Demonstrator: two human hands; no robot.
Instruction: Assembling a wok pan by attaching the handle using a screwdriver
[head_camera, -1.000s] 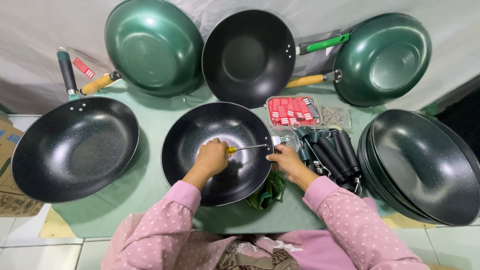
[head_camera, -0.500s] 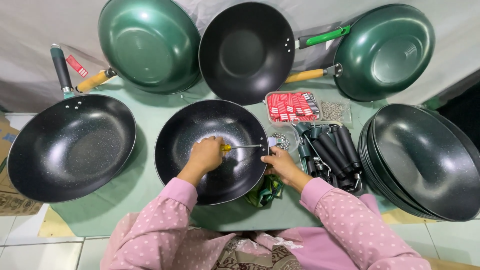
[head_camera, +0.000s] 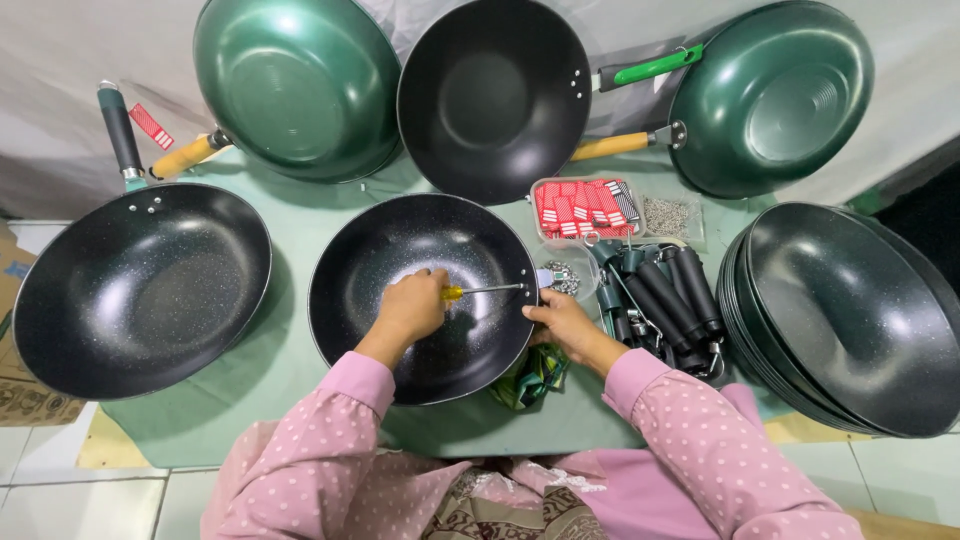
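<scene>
1. Left hand (head_camera: 410, 308) closed around the yellow screwdriver (head_camera: 478, 291) inside the black pan (head_camera: 400, 260); tip at the rim's right side.
2. Right hand (head_camera: 562, 320) grips that rim just past the tip.
3. No handle on this pan yet; loose handles (head_camera: 668, 300) lie right of the grip.
4. Stacked pans (head_camera: 850, 320) farther right also lack handles.

A cookware assembly workshop: stacked woks (head_camera: 850, 320), loose handles (head_camera: 665, 300), screws (head_camera: 664, 215).

Bright, even overhead light — glare spots on the wok (head_camera: 415, 295) interiors, soft shadows, wide-angle bending at the edges.
</scene>
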